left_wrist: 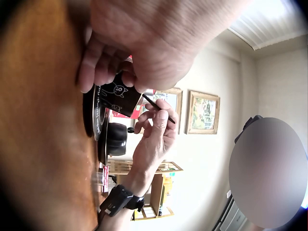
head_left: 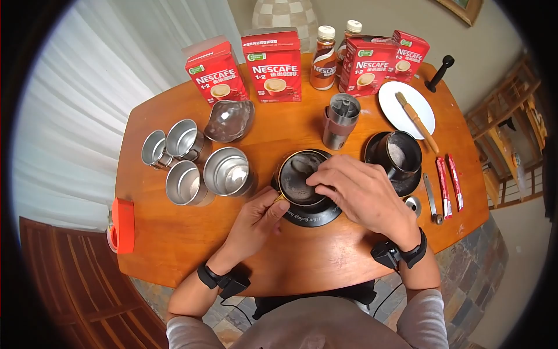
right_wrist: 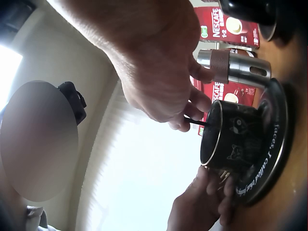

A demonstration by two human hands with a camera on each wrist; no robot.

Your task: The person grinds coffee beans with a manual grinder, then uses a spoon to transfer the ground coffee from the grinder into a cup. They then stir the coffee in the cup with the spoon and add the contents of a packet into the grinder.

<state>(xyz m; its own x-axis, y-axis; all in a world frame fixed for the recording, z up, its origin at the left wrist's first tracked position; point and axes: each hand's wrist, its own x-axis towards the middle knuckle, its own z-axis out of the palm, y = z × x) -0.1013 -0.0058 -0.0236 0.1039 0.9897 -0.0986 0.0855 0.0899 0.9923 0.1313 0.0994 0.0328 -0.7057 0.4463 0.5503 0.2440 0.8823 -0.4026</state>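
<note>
A black cup with a thin gold rim [head_left: 297, 187] stands on a black saucer [head_left: 317, 220] with white lettering. My left hand [head_left: 260, 214] grips the cup's gold handle at its near left side. Over the cup, my right hand [head_left: 365, 195] pinches a slim dark spoon [left_wrist: 153, 102] that slants down past the rim. White cat drawings show on the cup's wall [right_wrist: 240, 137] in the right wrist view. The spoon's lower end is inside the cup, hidden from both wrist views.
A second black cup [head_left: 401, 156] stands right, near a white plate [head_left: 390, 96] with a brush [head_left: 414, 116]. Behind is a steel grinder [head_left: 342, 121]; several steel cups [head_left: 228, 171] stand left. Red Nescafe boxes [head_left: 271, 67] line the back. Red sachets [head_left: 443, 187] lie right.
</note>
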